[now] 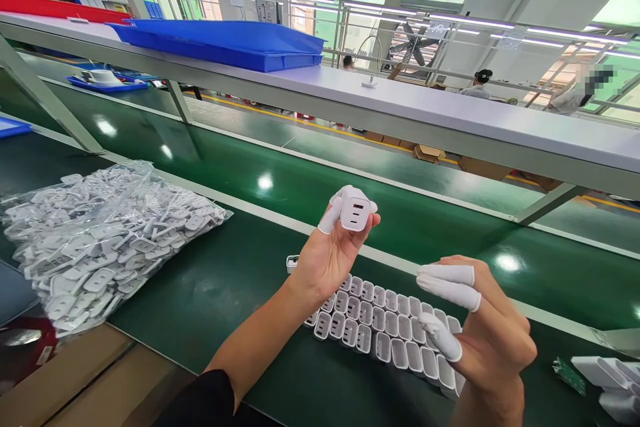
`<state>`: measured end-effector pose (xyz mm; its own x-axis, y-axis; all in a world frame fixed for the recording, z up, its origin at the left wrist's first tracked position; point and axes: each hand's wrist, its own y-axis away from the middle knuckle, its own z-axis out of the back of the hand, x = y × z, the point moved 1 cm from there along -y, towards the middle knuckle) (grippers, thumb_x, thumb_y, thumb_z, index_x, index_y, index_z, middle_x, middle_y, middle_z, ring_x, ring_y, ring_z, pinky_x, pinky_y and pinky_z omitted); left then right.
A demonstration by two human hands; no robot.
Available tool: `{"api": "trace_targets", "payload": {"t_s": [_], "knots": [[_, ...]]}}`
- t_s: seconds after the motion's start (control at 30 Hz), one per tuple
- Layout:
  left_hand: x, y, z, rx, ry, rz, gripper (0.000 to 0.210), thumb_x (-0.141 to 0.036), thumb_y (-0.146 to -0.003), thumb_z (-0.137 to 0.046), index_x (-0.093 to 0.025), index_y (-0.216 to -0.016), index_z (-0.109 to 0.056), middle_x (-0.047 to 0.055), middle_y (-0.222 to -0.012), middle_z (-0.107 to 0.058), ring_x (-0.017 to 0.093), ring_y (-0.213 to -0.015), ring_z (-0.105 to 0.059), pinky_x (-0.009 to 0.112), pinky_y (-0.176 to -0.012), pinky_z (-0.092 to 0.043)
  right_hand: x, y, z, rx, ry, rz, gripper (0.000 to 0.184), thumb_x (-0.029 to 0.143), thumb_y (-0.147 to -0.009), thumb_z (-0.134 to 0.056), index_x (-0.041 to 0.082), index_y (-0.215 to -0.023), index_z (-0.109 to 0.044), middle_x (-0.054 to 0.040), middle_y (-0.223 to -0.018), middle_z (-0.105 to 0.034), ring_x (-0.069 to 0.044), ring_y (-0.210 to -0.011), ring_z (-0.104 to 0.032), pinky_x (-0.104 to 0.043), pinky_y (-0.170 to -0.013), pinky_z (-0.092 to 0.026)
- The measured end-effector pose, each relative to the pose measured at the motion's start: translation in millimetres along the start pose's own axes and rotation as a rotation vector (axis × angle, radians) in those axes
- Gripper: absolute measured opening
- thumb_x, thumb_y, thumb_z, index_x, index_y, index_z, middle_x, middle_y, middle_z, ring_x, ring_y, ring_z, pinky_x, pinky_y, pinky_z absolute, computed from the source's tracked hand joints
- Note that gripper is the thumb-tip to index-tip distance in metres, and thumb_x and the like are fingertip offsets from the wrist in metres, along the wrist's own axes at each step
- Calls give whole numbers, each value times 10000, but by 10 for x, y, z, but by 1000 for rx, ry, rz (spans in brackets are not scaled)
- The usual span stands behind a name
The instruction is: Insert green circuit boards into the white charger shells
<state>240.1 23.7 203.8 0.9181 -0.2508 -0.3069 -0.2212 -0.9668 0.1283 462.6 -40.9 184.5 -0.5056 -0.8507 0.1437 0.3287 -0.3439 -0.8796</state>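
My left hand (334, 250), with white finger cots on it, is closed around a white charger housing (356, 212). The housing's end face, with several port slots, is turned toward me. My right hand (475, 320) is raised to the right, also in finger cots. Its fingers are apart, and nothing shows between them. Below both hands, rows of white charger housings (399, 355) stand on the dark green mat. Some have slotted plates showing inside, while others look like open shells. My forearm and right hand hide part of the rows.
A clear bag of white plastic plates (110, 240) lies at the left. A green circuit board (569, 375) and white shells (613, 377) are at the right edge. A shelf (400, 97) with blue trays (225, 43) crosses above the green conveyor belt (240, 170). People are in the background.
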Motion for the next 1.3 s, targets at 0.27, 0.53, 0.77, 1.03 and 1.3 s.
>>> {"api": "trace_targets", "payload": {"t_s": [0.27,0.53,0.77,1.03,1.3], "knots": [[-1,-12,-15,14,-16,-33,297,-227,-1195,-487,-135,-1380,-700,96,-1036,-839,170,-832,-866,223,-818,-728,-13,5,-9,9,1,6,304,51,-871,-770,90,-1172,-780,-142,-1058,-761,-292,-987,-694,-498,-822,-565],[-6,-18,63,91,-22,-49,258,-243,-1184,-532,-146,-1355,-699,99,-1067,-847,174,-868,-873,237,-858,-735,-8,-16,-17,19,20,4,299,47,-874,-774,111,-1167,-780,-133,-1042,-766,-288,-960,-702,-495,-810,-573],[8,-7,19,26,-35,-30,351,-238,-1166,-556,-169,-1498,-647,71,-1001,-826,168,-800,-851,251,-836,-731,-18,-3,-30,20,25,6,297,48,-866,-798,101,-1158,-779,-136,-1039,-765,-290,-965,-708,-498,-825,-579],[-1,-17,29,20,-36,-70,302,-231,-1176,-524,-165,-1434,-666,74,-1030,-833,172,-833,-855,277,-874,-733,-12,-13,-14,5,43,-13,294,97,-884,-793,161,-1170,-787,-104,-1033,-790,-279,-938,-725,-482,-810,-600],[35,-126,165,145,-272,-230,306,-345,-913,-931,-225,-1140,-765,35,-1057,-817,203,-931,-830,364,-935,-729,-23,-18,-30,-14,61,-30,280,161,-905,-810,201,-1182,-791,-95,-1029,-805,-277,-925,-730,-473,-790,-611]]}}
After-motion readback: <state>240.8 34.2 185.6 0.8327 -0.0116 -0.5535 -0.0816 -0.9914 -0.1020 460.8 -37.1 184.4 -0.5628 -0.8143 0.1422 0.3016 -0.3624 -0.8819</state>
